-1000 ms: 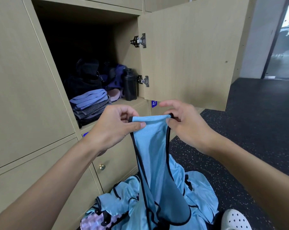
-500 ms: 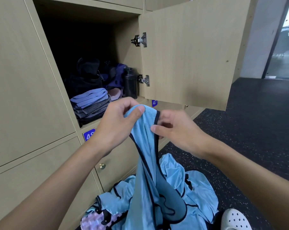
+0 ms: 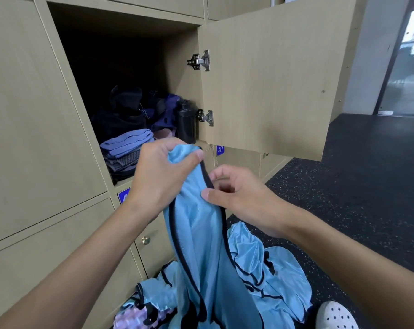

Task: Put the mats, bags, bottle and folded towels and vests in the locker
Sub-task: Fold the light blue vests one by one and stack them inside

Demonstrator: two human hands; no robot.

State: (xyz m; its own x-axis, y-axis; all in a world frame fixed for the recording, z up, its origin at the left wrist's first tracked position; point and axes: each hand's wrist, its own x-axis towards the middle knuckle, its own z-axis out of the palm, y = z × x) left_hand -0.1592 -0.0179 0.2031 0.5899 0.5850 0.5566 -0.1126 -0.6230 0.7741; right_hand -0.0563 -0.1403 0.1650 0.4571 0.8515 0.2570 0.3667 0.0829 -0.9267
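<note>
A light blue vest (image 3: 198, 238) with black trim hangs in front of the open locker (image 3: 120, 74). My left hand (image 3: 160, 174) grips its bunched top end. My right hand (image 3: 239, 195) pinches the black trim a little lower, on the vest's right edge. Inside the locker lie folded purple and grey towels (image 3: 126, 149), dark bags (image 3: 122, 115) behind them and a black bottle (image 3: 185, 121) upright at the right. More blue vests (image 3: 267, 279) lie heaped on the floor below, beside a purple mat (image 3: 132, 318).
The locker door (image 3: 267, 79) stands open to the right. Shut lockers with small knobs (image 3: 145, 239) fill the wall below and to the left. A white perforated shoe (image 3: 335, 315) shows at the bottom right on dark speckled floor (image 3: 367, 186).
The vest strap was stretched flat between both hands; now my left hand has gathered the top, and my right hand has slid down the trim.
</note>
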